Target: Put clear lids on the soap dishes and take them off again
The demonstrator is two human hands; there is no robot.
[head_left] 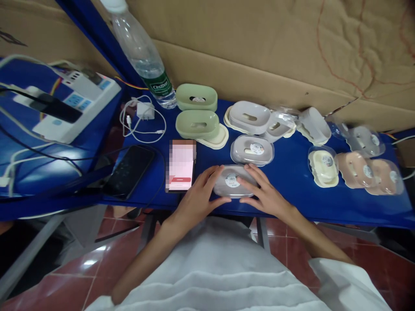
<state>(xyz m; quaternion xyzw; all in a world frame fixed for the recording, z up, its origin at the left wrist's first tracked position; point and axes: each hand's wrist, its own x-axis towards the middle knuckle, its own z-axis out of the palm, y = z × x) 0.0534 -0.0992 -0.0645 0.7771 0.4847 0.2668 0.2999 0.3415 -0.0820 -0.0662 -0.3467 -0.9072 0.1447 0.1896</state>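
Note:
On the blue table in front of me lies a grey soap box (223, 183) with a clear lid and a round white label. My left hand (202, 194) grips its left end, thumb along the near edge and fingers on the far side. At the right end my right hand (269, 194) holds it the same way, one finger resting on the lid by the label. Just behind it is another lidded grey soap box (267, 151), also labelled. A phone (182, 166) with a lit, partly blurred screen lies left of my left hand.
Two green soap boxes (197, 123), open trays (249, 114) and lidded cream and pink boxes (353, 170) stand further back and right. A water bottle (145, 60), white charger (145, 110), dark phone (131, 170) and power strip (78, 112) with cables occupy the left.

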